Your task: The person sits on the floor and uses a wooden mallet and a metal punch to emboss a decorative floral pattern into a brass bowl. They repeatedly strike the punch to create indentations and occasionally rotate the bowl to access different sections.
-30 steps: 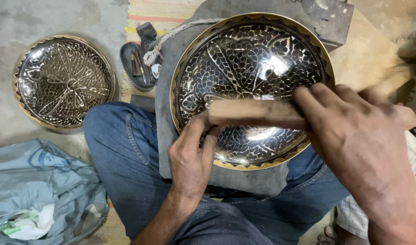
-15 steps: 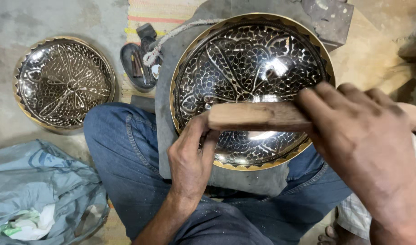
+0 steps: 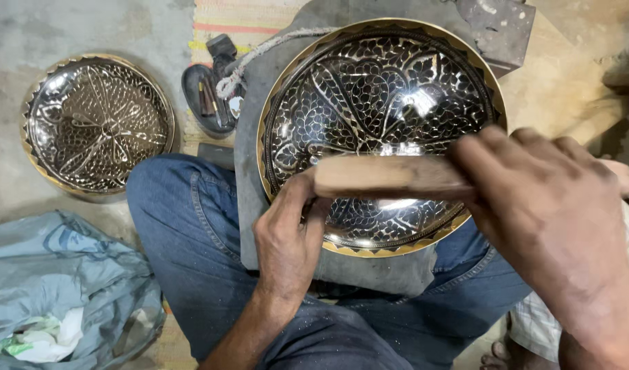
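A large engraved metal plate [image 3: 376, 89] with a brass rim and dark floral pattern rests on a grey cloth pad [image 3: 259, 123] over my lap. My right hand [image 3: 547, 205] grips a wooden mallet [image 3: 383, 177] held level across the plate's lower half. My left hand [image 3: 290, 240] sits at the plate's near-left rim, fingers pinched together under the mallet's end; whatever small tool they hold is hidden.
A second engraved plate [image 3: 95, 123] lies on the concrete floor at left. A small dark dish of tools [image 3: 208, 99] and a rope [image 3: 259, 58] sit between the plates. A grey-blue plastic bag [image 3: 61, 288] lies at lower left. A metal block [image 3: 496, 27] stands behind the plate.
The mallet and my right hand have shifted slightly down and right over the plate. My left hand stays at the rim.
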